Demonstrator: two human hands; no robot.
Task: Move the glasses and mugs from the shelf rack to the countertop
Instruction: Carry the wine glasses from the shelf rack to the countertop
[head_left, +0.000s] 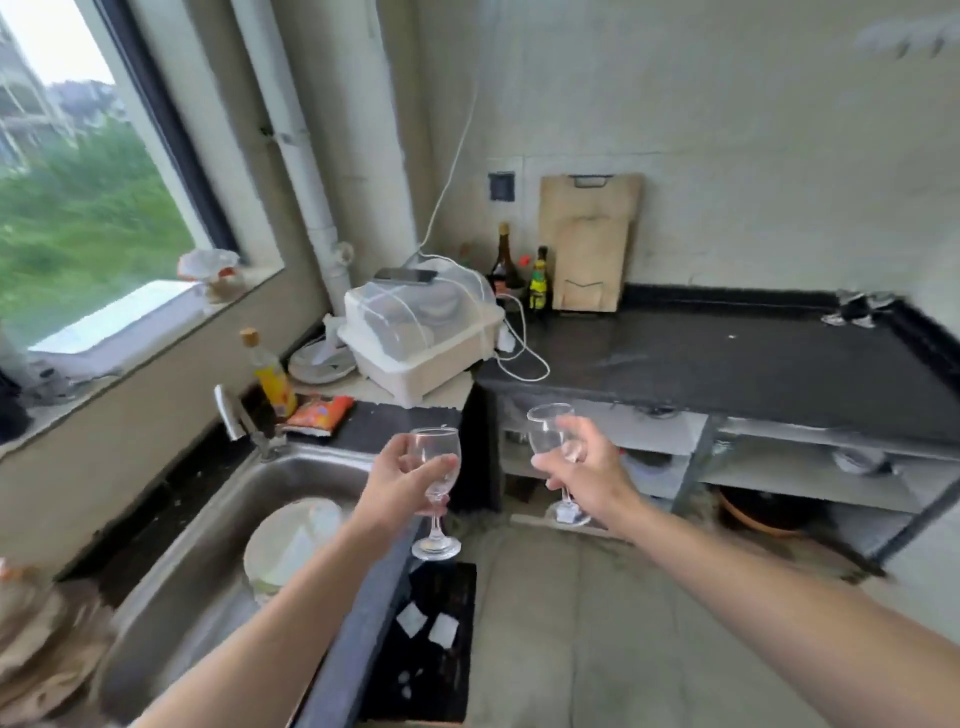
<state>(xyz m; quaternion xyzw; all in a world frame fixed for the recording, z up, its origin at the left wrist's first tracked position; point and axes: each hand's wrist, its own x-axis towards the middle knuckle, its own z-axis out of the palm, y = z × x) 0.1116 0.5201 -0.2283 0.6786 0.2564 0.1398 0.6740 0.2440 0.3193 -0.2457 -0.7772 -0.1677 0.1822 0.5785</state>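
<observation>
**A stemmed glass in each hand, short of the countertop**

Both our bare forearms reach forward above the floor. Our left hand (400, 483) curls round the bowl of a stemmed glass (434, 444), thumb across its front. The stem and foot hang free below the palm, just right of the sink (171, 561). Our right hand (587, 473) grips a second stemmed glass (548, 431) by the bowl, tilted slightly leftward, rim above the fingers. Both glasses are held in the air in front of the shelf rack (810, 467), near the front edge of the dark countertop (727, 364).
</observation>
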